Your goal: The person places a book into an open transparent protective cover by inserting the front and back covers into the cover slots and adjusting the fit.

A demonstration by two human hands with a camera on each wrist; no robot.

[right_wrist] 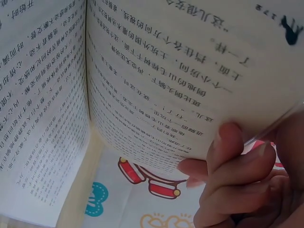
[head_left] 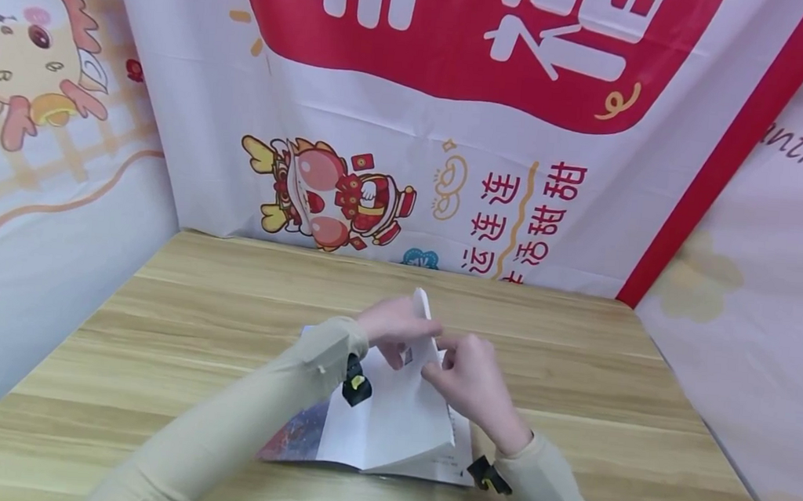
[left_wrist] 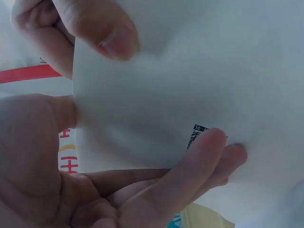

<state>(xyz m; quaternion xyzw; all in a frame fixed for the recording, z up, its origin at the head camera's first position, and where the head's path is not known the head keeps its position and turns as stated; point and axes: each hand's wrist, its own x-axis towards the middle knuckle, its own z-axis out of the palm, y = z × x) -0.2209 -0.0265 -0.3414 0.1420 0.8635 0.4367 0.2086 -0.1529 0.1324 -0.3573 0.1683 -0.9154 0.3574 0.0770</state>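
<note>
The book (head_left: 402, 420) lay spread on the table (head_left: 152, 357) in the lower middle of the head frame. The left hand (head_left: 398, 330) and the right hand (head_left: 472, 378) both pinched its lifted pages (left_wrist: 156, 95) between thumb and fingers; doing this well probably called for a light, even hold, so that no sheet slipped or creased
</note>
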